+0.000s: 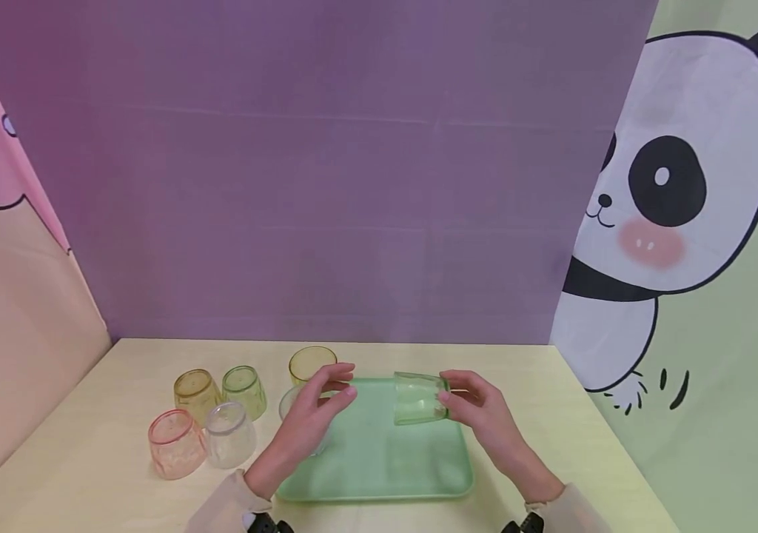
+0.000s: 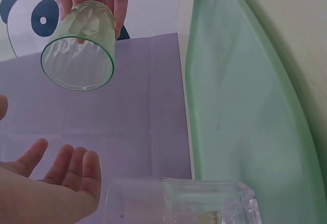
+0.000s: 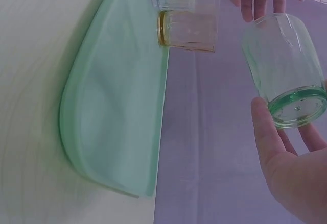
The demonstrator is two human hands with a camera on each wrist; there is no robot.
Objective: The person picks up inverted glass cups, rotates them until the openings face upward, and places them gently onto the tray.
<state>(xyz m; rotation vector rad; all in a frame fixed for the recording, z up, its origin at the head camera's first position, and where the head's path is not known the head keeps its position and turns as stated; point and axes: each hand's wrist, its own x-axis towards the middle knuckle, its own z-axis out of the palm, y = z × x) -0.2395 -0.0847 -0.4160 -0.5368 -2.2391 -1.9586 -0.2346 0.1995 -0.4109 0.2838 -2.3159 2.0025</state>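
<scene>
One green glass (image 1: 415,398) may drop if the right hand (image 1: 488,414), gripping its base end, slips; left hand (image 1: 307,420) relaxed, empty.

Wears pale beige sleeves, in the head view with the left sleeve (image 1: 219,507) at seven o'clock and the right sleeve (image 1: 572,511) near five. Has plain, soft-looking cloth with shallow creases, ending in a loose cuff at each wrist. Carries a small black, rounded left wrist device (image 1: 262,523) at seven o'clock, beside a whitish patch, and a similar dark, blocky right wrist device (image 1: 527,523) at five, both cut off by the lower edge. Goes bare beyond the cuffs, with an ungloved left hand (image 1: 314,414) and right hand (image 1: 482,407). Shows slender, round-tipped fingers (image 2: 92,173) at eight o'clock in the left wrist view.
</scene>
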